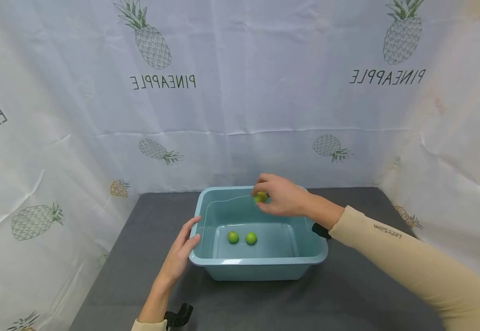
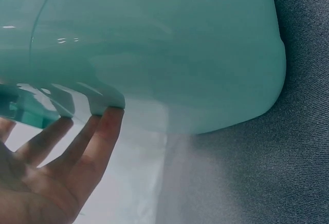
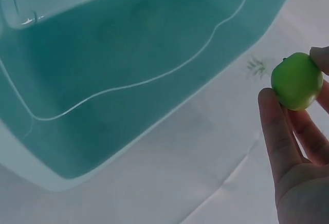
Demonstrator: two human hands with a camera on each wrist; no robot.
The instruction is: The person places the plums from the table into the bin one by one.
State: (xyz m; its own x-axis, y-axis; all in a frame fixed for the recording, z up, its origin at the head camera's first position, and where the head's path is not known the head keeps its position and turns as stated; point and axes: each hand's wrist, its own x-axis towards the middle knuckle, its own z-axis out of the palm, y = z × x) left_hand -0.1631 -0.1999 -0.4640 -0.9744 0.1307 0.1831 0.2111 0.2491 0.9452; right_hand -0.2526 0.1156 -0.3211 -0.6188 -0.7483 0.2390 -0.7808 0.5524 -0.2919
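My right hand (image 1: 283, 196) pinches a small, round green lime (image 3: 297, 81) between thumb and fingertips, above the far rim of a light blue plastic basin (image 1: 260, 261). In the right wrist view a little nub shows on the lime's skin. Two more green limes, one on the left (image 1: 233, 237) and one on the right (image 1: 251, 238), lie close together on the basin floor. At the basin's left rim is my left hand (image 1: 179, 255), its fingers fairly straight and the fingertips (image 2: 110, 115) touching the rim from outside.
The basin stands on a dark grey cloth-covered table (image 1: 140, 257). White curtains (image 1: 248, 101) with pineapple prints hang behind and at both sides. Dark straps (image 1: 179, 315) sit at the wrists. A thin pale line runs along the basin's inner wall.
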